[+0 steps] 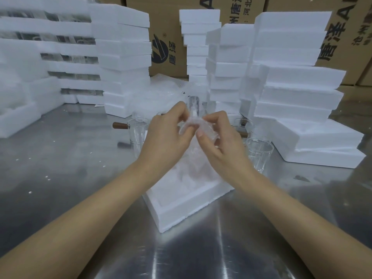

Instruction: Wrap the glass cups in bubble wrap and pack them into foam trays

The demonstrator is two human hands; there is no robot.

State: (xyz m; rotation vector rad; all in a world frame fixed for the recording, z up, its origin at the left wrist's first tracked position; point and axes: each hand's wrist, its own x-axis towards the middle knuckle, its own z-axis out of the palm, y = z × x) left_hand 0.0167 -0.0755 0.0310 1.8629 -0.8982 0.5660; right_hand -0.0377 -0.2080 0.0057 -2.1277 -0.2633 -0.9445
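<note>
My left hand [169, 133] and my right hand [219, 137] meet above the middle of the table, and both pinch a crumpled piece of bubble wrap [193, 125] between fingers and thumbs. Whether a cup is inside the wrap I cannot tell. Directly below the hands lies an open white foam tray [181, 210] with clear wrapped material in its hollow. Bare glass cups stand behind the hands, one at the left [137, 131] and one at the right [259, 152]. A sheet pile of bubble wrap [161, 91] lies further back.
Tall stacks of white foam trays stand at the left [122, 57], centre [227, 63] and right [298, 77], with cardboard boxes [171, 37] behind. A brown wooden handle [120, 125] juts out by the left cup. The table [60, 168] is shiny steel.
</note>
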